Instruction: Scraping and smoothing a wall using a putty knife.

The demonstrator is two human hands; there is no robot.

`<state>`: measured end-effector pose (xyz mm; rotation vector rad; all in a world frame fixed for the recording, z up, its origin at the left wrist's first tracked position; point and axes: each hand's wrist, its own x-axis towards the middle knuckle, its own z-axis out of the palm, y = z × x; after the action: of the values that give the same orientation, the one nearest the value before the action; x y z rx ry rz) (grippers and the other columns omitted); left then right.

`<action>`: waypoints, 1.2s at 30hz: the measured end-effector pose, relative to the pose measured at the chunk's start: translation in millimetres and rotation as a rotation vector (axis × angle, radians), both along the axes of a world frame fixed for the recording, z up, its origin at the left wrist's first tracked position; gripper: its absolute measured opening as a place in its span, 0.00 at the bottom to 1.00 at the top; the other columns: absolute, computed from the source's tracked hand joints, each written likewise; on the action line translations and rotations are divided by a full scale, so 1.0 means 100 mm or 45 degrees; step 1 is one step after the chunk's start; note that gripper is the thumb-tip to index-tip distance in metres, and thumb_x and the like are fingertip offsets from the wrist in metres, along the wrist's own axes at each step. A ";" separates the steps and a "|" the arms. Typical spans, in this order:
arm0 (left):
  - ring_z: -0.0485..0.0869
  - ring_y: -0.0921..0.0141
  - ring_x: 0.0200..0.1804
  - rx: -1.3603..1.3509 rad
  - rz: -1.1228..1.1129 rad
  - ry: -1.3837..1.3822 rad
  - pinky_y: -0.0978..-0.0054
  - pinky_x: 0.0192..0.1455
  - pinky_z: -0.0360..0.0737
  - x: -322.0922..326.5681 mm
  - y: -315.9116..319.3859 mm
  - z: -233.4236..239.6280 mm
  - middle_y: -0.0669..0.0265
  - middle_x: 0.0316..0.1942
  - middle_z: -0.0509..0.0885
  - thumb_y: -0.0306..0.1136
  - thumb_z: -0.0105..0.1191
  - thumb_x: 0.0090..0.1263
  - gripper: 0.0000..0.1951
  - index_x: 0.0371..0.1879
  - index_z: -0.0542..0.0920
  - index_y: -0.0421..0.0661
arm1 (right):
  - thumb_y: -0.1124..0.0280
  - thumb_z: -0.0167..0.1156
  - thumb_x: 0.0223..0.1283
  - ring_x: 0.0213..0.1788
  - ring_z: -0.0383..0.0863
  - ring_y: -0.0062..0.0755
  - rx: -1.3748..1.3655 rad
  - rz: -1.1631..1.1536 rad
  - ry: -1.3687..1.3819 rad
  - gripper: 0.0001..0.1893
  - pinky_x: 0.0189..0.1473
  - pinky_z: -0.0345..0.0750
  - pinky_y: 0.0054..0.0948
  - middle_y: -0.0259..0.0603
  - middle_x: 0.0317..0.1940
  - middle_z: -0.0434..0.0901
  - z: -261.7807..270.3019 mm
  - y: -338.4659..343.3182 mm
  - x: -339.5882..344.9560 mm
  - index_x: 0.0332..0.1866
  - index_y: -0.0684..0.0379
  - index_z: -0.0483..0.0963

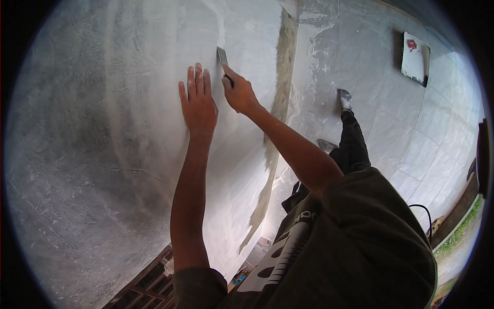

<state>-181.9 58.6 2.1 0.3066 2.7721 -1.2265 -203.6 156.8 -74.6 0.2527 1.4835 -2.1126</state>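
My right hand (240, 90) is closed around the handle of a putty knife (222, 55), whose metal blade touches a plastered wall (146, 116). A pale, whitish streak of filler (220, 27) runs along the wall above the blade. Just left of it, my left hand (199, 102) lies palm down on the wall, fingers outstretched and slightly apart, with pale dust on them. It holds nothing.
A rough, bare brownish strip (283, 65) follows the wall's lower edge beside a tiled floor (397, 127). On the tiles lies a white board (415, 58) with a red mark. My foot (345, 99) rests on the floor. A dark lattice frame (148, 284) stands at the bottom.
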 end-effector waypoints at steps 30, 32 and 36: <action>0.46 0.64 0.79 -0.057 0.009 0.018 0.53 0.77 0.44 -0.13 0.06 0.27 0.65 0.78 0.49 0.43 0.56 0.64 0.34 0.72 0.62 0.58 | 0.66 0.44 0.69 0.22 0.83 0.41 0.067 0.116 -0.058 0.24 0.23 0.81 0.35 0.55 0.37 0.83 0.07 0.15 -0.23 0.70 0.55 0.63; 0.46 0.64 0.79 -0.040 0.018 0.005 0.53 0.77 0.44 -0.10 0.05 0.24 0.65 0.78 0.50 0.43 0.56 0.64 0.34 0.72 0.62 0.58 | 0.66 0.44 0.69 0.24 0.84 0.42 0.071 0.147 -0.006 0.24 0.25 0.82 0.35 0.55 0.38 0.83 0.04 0.17 -0.07 0.70 0.54 0.63; 0.47 0.64 0.79 -0.018 -0.032 0.013 0.52 0.77 0.45 -0.20 0.10 0.19 0.65 0.78 0.51 0.41 0.56 0.64 0.34 0.71 0.63 0.57 | 0.65 0.47 0.71 0.22 0.81 0.34 0.179 -0.130 0.422 0.24 0.34 0.81 0.34 0.51 0.32 0.83 -0.22 -0.10 0.37 0.70 0.54 0.64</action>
<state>-201.9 68.2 20.9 0.3363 2.7754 -1.2561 -166.4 146.7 -96.8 0.0283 1.8480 -2.2133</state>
